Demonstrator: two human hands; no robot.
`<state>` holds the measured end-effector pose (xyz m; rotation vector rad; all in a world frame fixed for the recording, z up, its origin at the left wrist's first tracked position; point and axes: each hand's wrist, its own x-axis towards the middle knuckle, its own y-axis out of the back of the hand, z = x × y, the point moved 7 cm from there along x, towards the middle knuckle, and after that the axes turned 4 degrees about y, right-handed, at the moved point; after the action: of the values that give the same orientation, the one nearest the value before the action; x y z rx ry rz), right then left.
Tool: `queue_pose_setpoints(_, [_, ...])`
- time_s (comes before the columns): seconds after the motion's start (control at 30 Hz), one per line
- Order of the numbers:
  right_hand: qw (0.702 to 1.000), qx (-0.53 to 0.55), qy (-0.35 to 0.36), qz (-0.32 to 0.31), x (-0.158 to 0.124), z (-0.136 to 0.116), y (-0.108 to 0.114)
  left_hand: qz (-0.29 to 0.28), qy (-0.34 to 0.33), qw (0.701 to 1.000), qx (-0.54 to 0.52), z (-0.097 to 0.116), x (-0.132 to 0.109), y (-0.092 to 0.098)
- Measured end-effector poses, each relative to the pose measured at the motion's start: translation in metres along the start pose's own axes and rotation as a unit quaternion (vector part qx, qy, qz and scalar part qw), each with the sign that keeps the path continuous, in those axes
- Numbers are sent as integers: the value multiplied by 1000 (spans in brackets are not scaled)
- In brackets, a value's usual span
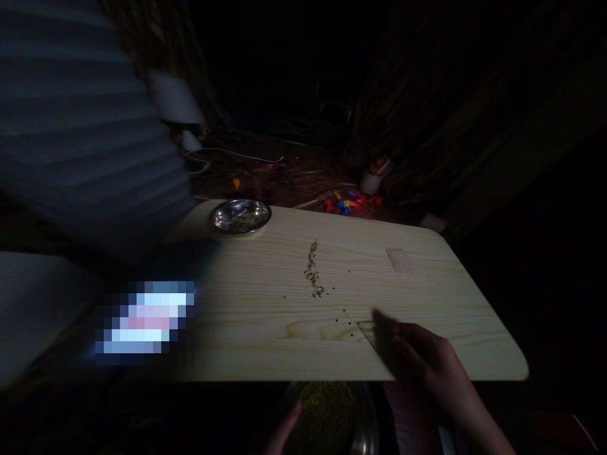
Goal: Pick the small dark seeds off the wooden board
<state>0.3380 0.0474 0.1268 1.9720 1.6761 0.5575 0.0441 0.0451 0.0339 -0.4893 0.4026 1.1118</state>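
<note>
My right hand (424, 354) is over the front right of the wooden-topped table (265, 341), its fingers pinched on a thin, see-through flat piece (367, 332) whose edge meets the tabletop. Several small dark seeds lie just left of that piece. Farther back, a narrow line of greenish-brown seeds (313, 272) runs away from me. Below the table's front edge is a metal bowl (367, 430) filled with small green seeds (327, 411). My left hand (283, 433) grips this bowl's left rim; only the thumb side shows and the other fingers are hidden.
A shallow steel bowl (241, 217) with some seeds stands at the table's back left corner. A pale pinkish patch (405, 262) lies at right. A blurred bright screen (147, 322) glows at left. Coloured toys (351, 202) and a white pot (372, 182) are beyond the table.
</note>
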Motion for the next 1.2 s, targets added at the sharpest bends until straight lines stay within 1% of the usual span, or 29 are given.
queue_pose_setpoints(0.07, [1000,-3,-4,0,-2,2,0,3,3,1000,-5,-5,2,3])
queue_pose_setpoints(0.27, [999,-2,-8,38,2,6,6,19,40,999,-10,-27,9,12])
queue_pose_setpoints(0.5, [1000,8,-4,17,-2,4,-2,-15,2,997,-77,-28,12,4])
queue_pose_setpoints(0.6, [1000,11,-9,28,-5,4,1,-9,16,998,-62,-37,14,6])
queue_pose_setpoints(0.73, [1000,4,-11,25,-8,6,0,28,28,999,-7,-47,18,16])
queue_pose_setpoints(0.9, [1000,1,-10,16,-12,4,-7,43,20,998,30,-51,24,19])
queue_pose_setpoints(1.03, [999,0,-11,36,-15,4,-1,62,37,996,47,-55,28,22])
queue_pose_setpoints(1.1, [999,0,-14,45,-15,4,2,56,40,997,48,-52,26,20])
queue_pose_setpoints(1.2, [1000,3,-13,26,-17,3,-3,30,32,998,39,-41,18,13])
